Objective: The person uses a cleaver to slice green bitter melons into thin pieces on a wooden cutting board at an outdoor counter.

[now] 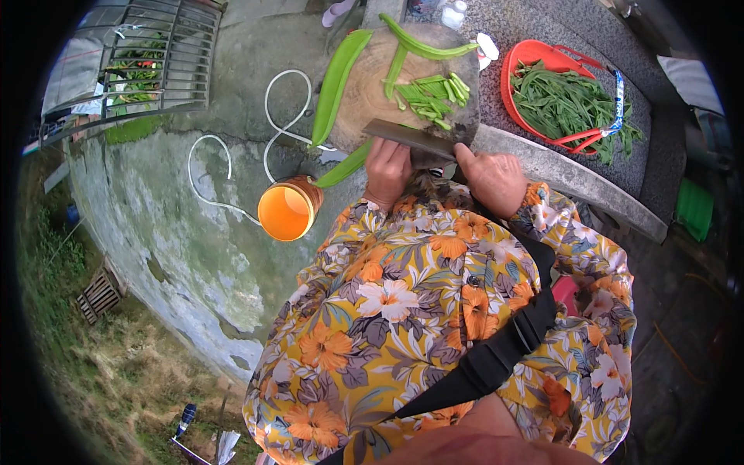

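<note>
My right hand (494,180) grips a cleaver (410,138) at the near edge of a round wooden chopping block (361,99). The blade lies across the block, pointing left. Close behind it, my left hand (388,168) holds a broad green bean pod (346,167), whose end sticks out to the left past the block; its other end is hidden by hand and blade. Sliced green strips (427,96) lie on the block beyond the blade. Another wide pod (342,87) rests along the left rim, and a curved pod (430,51) along the far side.
Right of the block, a red plastic basket (507,96) of leafy greens (558,96) stands on a speckled stone counter (494,113). An orange bucket (285,212) and a pale hose (267,157) lie on the concrete floor, left. A metal grate (189,58) stands further off.
</note>
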`<move>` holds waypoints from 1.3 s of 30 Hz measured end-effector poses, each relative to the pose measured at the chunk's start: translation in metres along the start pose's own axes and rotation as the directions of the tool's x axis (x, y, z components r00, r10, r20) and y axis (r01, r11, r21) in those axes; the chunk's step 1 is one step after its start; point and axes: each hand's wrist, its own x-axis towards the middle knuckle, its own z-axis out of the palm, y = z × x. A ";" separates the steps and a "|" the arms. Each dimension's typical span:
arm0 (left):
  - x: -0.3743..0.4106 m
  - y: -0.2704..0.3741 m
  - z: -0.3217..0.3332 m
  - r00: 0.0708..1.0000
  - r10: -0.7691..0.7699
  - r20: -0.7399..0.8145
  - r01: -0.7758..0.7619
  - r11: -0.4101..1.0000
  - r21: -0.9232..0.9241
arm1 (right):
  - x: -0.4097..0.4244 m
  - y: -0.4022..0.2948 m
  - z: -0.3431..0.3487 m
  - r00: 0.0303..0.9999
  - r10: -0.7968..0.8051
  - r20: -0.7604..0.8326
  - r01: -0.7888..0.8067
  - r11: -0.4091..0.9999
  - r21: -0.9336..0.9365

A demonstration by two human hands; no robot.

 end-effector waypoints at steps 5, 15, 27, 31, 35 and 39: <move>0.002 -0.002 -0.002 1.000 0.002 -0.014 -0.001 0.999 0.033 | 0.018 0.001 0.005 0.999 -0.012 -0.033 0.014 0.999 0.052; -0.002 0.003 0.002 0.999 -0.018 -0.030 0.019 1.000 0.010 | -0.002 0.000 -0.013 1.000 -0.021 -0.008 0.021 1.000 -0.013; -0.003 0.000 0.004 0.992 -0.054 -0.116 0.061 0.996 0.062 | 0.017 -0.008 -0.003 0.996 -0.025 -0.082 0.029 0.999 0.042; -0.005 -0.001 0.001 0.993 -0.058 -0.100 0.062 0.997 0.037 | 0.007 -0.007 -0.011 0.997 -0.055 -0.052 0.059 0.996 0.067; -0.005 0.004 -0.004 0.994 -0.077 -0.080 0.081 0.996 0.042 | 0.009 -0.014 -0.007 0.997 -0.033 -0.076 0.033 0.999 0.006; -0.007 0.003 -0.003 0.994 -0.090 -0.057 0.093 0.994 0.053 | 0.030 -0.022 0.005 0.998 -0.032 -0.047 0.033 0.999 0.024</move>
